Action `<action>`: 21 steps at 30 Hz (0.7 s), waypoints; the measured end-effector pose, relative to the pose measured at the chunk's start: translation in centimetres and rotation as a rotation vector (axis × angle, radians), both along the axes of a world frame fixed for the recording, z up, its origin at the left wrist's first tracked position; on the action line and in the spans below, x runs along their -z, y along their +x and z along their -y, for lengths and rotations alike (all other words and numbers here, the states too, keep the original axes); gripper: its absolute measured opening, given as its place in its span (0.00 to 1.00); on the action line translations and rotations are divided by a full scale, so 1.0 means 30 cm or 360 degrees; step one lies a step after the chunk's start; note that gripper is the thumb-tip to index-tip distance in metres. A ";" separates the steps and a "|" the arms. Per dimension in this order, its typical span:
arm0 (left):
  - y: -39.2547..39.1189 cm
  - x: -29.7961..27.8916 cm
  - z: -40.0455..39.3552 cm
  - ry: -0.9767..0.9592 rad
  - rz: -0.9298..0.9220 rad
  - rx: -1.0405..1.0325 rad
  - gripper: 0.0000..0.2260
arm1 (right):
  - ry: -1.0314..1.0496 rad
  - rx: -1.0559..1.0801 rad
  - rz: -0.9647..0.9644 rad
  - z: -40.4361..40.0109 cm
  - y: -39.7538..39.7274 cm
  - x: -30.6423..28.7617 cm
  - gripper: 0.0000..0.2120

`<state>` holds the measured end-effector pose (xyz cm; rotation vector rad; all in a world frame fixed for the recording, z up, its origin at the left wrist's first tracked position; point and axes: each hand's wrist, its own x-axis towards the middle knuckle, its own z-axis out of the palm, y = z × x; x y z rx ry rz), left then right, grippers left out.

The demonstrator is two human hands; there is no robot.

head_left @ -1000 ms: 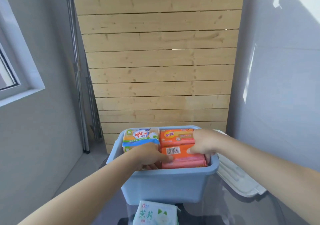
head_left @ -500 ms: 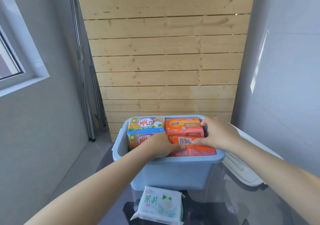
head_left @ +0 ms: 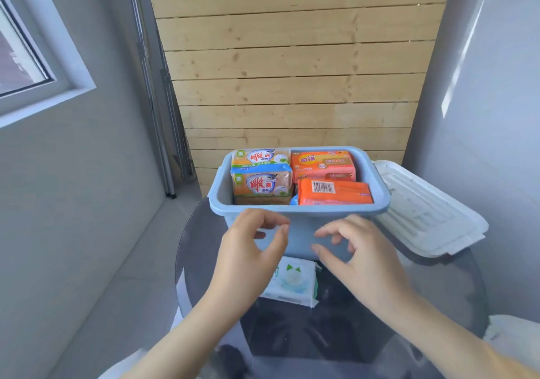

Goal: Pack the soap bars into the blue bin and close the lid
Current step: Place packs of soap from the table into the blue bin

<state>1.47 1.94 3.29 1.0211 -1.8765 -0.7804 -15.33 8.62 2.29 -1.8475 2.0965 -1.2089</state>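
Observation:
The blue bin (head_left: 301, 211) stands on a round dark glass table (head_left: 438, 285), holding several soap packs: two yellow-green ones (head_left: 261, 184) on the left, orange ones (head_left: 334, 193) on the right. Its white lid (head_left: 423, 212) lies flat to the right of the bin. A white and green soap pack (head_left: 295, 283) lies on the table just in front of the bin. My left hand (head_left: 248, 258) and my right hand (head_left: 356, 258) hover in front of the bin's near wall, above that pack, fingers apart and holding nothing.
A wooden slat wall stands behind the table. Grey walls close in left and right, with a window (head_left: 23, 57) on the left. Folded metal poles (head_left: 169, 133) lean in the left corner. Something white (head_left: 514, 337) sits at the table's right edge.
Both hands have come out of the bin, letting go of the orange soap pack, and have drawn back to the front of the bin. The view has tilted down.

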 end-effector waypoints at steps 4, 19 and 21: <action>0.043 0.159 -0.001 0.0410 0.0473 -0.0055 0.10 | 0.0420 0.0065 0.0133 -0.026 0.064 0.148 0.11; 0.088 0.185 -0.063 0.0577 0.0419 -0.0080 0.16 | 0.0744 -0.0026 0.0792 -0.065 0.090 0.160 0.22; 0.101 0.125 -0.098 0.0418 0.0365 -0.0103 0.15 | 0.0667 -0.0063 0.0817 -0.093 0.092 0.109 0.20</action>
